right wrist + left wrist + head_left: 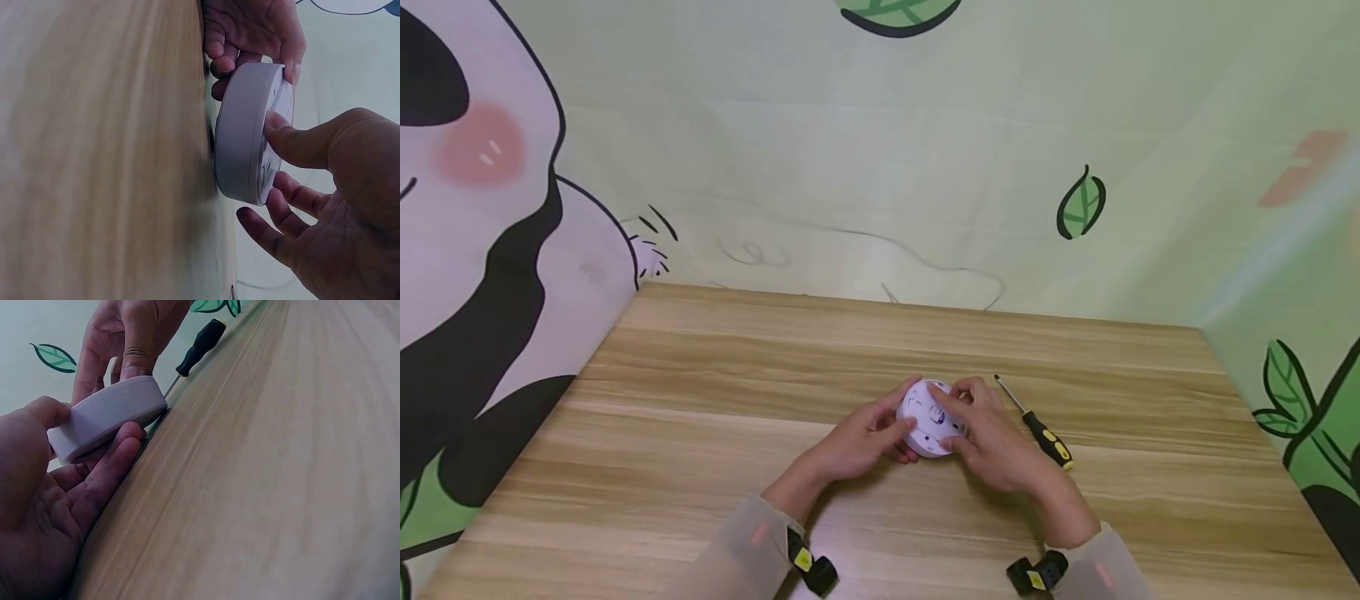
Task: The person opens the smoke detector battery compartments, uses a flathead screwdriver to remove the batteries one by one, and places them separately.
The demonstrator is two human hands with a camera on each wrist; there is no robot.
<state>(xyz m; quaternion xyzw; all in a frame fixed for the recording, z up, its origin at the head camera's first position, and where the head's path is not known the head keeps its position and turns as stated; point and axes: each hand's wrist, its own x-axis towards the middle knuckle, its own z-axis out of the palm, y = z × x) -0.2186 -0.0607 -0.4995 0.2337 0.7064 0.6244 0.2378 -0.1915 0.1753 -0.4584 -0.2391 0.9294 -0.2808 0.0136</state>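
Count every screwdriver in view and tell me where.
1: a black-and-yellow-handled screwdriver lies on the table, just to the right of the right hand. No other shows.

- We looked into a nook decorated as if for children; whether it belonged to a home or a made-up booth, we could not tell.
- We saw a wood-grain tabletop (pixel 715 375) meeting pale green walls (pixel 760 150) at the back and sides.
- On the left we found a big cartoon panda (pixel 512 242), on the right a drawn plant (pixel 1288 392).
- Behind, we noticed a printed leaf (pixel 1081 204) and a scribbled line (pixel 951 268).
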